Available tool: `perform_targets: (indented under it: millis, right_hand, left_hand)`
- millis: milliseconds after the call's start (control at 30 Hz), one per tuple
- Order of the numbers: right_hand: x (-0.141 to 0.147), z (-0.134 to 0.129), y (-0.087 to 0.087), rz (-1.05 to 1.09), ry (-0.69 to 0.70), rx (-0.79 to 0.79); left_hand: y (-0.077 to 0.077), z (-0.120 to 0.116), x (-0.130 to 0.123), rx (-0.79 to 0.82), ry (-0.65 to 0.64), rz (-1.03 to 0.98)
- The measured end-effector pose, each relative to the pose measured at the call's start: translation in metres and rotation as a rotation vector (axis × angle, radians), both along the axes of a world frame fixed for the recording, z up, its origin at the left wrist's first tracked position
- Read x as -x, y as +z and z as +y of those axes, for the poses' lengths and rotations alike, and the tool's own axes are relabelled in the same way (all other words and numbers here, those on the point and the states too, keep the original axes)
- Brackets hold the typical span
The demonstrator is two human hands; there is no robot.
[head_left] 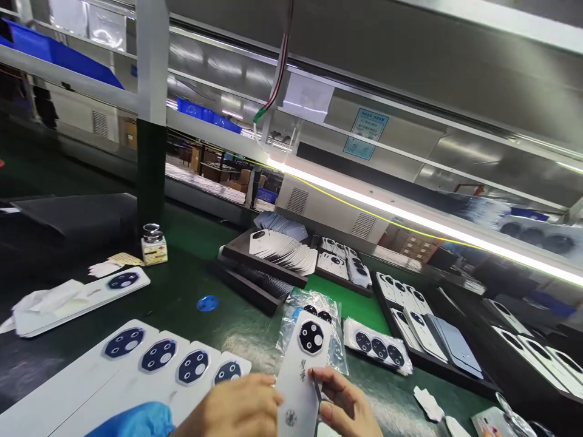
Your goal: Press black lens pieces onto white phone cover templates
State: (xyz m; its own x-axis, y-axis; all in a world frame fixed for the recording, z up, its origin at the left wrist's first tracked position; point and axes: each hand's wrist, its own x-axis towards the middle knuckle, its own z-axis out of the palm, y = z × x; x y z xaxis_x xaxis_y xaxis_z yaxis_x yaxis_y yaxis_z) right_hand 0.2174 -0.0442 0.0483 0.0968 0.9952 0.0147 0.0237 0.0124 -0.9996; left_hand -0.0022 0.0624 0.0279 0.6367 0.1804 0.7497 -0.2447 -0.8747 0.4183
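A white phone back cover (298, 364) with a dark camera plate, dark script characters and a round mark stands tilted in front of me. My right hand (344, 403) grips its right edge between thumb and fingers. A thin dark strip shows at that grip; I cannot tell whether it is the cover's edge or a separate piece. My left hand (241, 406), smeared by motion, is by the cover's left edge with its fingers partly hidden. Below the left hand and to its left, several white phone back covers (113, 376) lie in a row with dark camera plates.
Black trays (273, 261) of stacked covers stand at the back, and another tray (432, 328) is at right. Bagged camera plates (378, 349) lie nearer. At left are a small pump bottle (153, 246), a blue disc (207, 303) and a cover with tissue (82, 300).
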Motion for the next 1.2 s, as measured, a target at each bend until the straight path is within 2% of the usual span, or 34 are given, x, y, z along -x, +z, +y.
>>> perform_targets:
  millis: [67, 100, 167, 233, 333, 467, 633, 833, 1033, 1200]
  right_hand:
    - [-0.012, 0.002, 0.010, -0.081, -0.031, -0.010]
    - [-0.016, 0.004, 0.016, -0.101, -0.059, -0.014]
    - [-0.022, 0.010, 0.026, -0.105, -0.139, -0.025]
    - [-0.026, 0.017, 0.031, -0.078, -0.186, -0.034]
    - [-0.035, 0.030, 0.027, -0.040, -0.155, -0.048]
    - [-0.051, 0.043, 0.007, -0.027, -0.132, -0.061]
    - [-0.062, 0.049, -0.013, -0.032, -0.147, -0.032]
    - [-0.067, 0.051, -0.020, -0.003, -0.136, -0.002]
    - [-0.068, 0.050, -0.022, -0.019, -0.174, 0.018]
    - [-0.069, 0.053, -0.027, 0.072, -0.143, 0.019]
  left_hand:
    - [0.022, 0.016, -0.017, 0.345, 0.180, 0.023]
    - [0.031, 0.026, -0.028, 0.540, 0.186, 0.102]
    - [0.042, 0.047, -0.054, 0.924, 0.033, 0.228]
    - [0.046, 0.063, -0.082, 1.139, -0.133, 0.286]
    - [0.044, 0.074, -0.114, 1.169, -0.254, 0.248]
    - [0.037, 0.078, -0.132, 1.236, -0.350, 0.199]
    - [0.023, 0.085, -0.138, 1.319, -0.294, 0.218]
    - [0.009, 0.089, -0.149, 1.348, -0.324, 0.205]
    - [0.009, 0.088, -0.153, 1.361, -0.285, 0.186]
    - [0.011, 0.087, -0.153, 1.383, -0.233, 0.192]
